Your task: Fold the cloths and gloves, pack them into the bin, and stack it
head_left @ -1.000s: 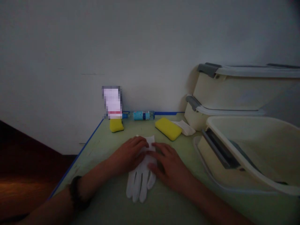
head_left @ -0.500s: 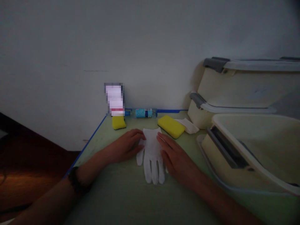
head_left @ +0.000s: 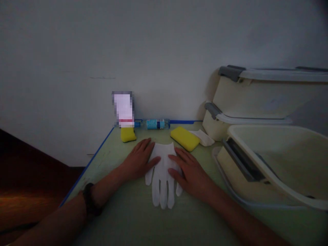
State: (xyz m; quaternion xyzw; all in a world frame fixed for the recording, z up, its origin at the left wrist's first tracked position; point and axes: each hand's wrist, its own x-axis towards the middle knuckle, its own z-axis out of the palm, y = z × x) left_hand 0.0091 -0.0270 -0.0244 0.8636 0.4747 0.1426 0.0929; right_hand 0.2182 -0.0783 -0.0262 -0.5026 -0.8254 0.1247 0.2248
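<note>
The white glove (head_left: 164, 167) is lying in the middle of the table (head_left: 123, 212), cuff pointing away from the person, finger ends pointing back toward them. Left hand (head_left: 140, 159) is on the left edge with its thumb lying on the fabric, right hand (head_left: 189, 172) is on the right edge with thumb and index on top. Fingers on both hands are open and loosely spread, nothing pinched that I can see, though what's under the right palm is hidden.

Looks to me like a smoothing-flat step. If so, I'd press lightly with the flats of the fingers and stroke from the middle outward, both sides evenly, so the cuff stays square. Don't drag hard, or thin cloth like this will probably bunch or skew. The outer glove fingers splay away from the middle three, so I'd straighten those separately.

Material-wise, the glove looks like soft, matte, lightweight knit with rounded finger ends. The yellow sponge (head_left: 185, 138) behind it is a chunky rounded block with a dark underside, next to a limp white cloth (head_left: 203, 137). The bottle (head_left: 155, 124) on its side is smooth, clear plastic, and the cream bin (head_left: 238, 174) at right looks like rigid plastic with a grey handle.
</note>
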